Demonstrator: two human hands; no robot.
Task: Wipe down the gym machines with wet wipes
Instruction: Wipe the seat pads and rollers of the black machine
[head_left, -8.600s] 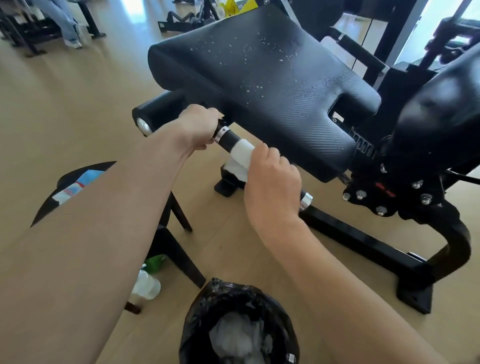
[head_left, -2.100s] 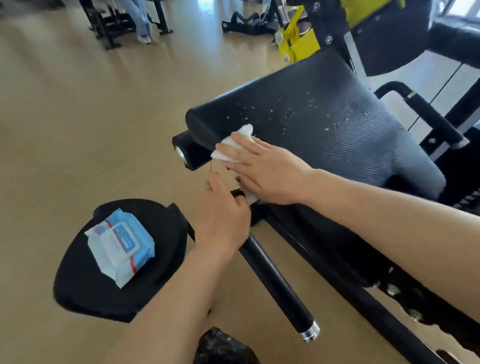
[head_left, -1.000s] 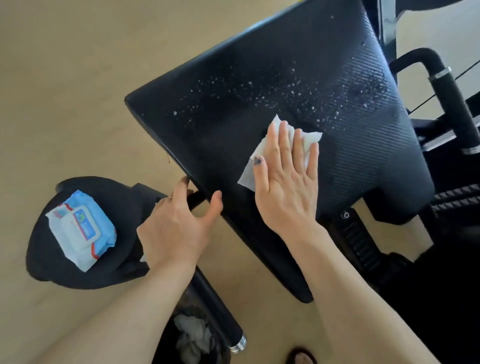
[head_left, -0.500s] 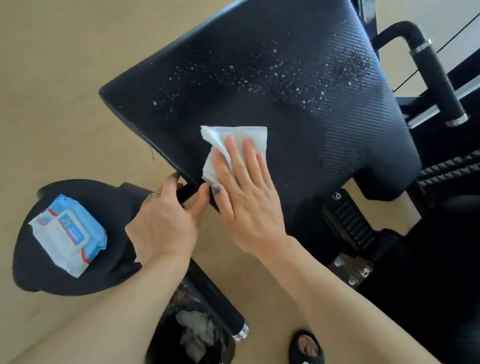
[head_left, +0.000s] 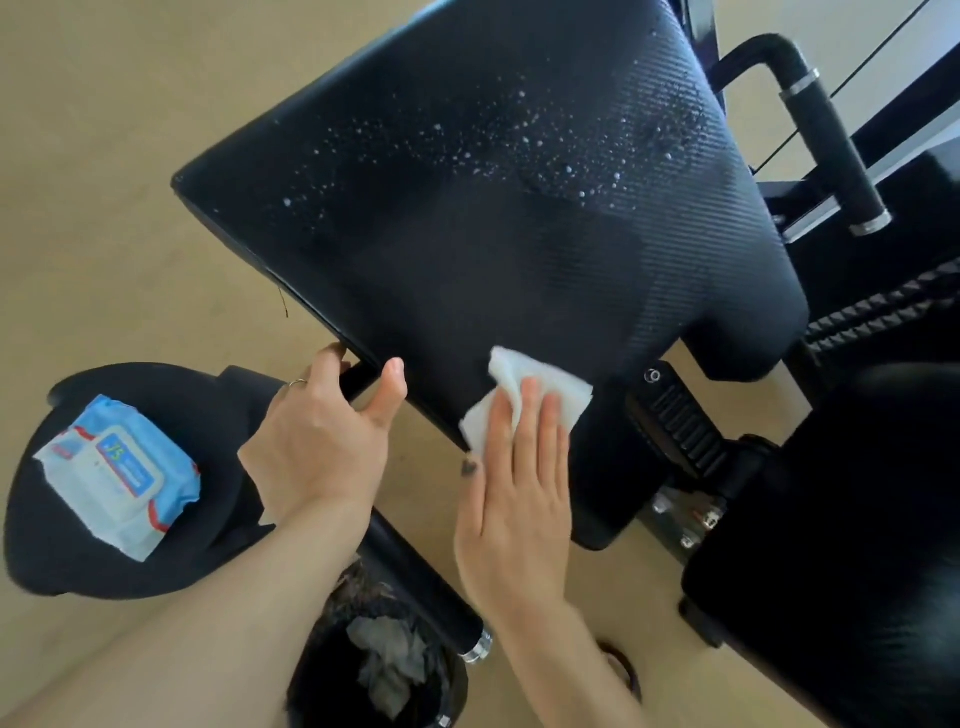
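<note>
The right hand (head_left: 517, 499), fingers flat, pressed a crumpled white wet wipe (head_left: 524, 397) against the near edge of the black textured padded bench (head_left: 519, 218). The left hand (head_left: 322, 441) gripped that edge beside it, thumb on top.

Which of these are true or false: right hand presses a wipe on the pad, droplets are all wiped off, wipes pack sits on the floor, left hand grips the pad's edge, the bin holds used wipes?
1. The right hand presses a wipe flat on the pad: true.
2. Droplets all wiped off: false, droplets remain on its far part.
3. Wipes pack on the floor: false, the pack lies on a black seat.
4. The left hand grips the pad's edge: true.
5. The bin holds used wipes: true.
</note>
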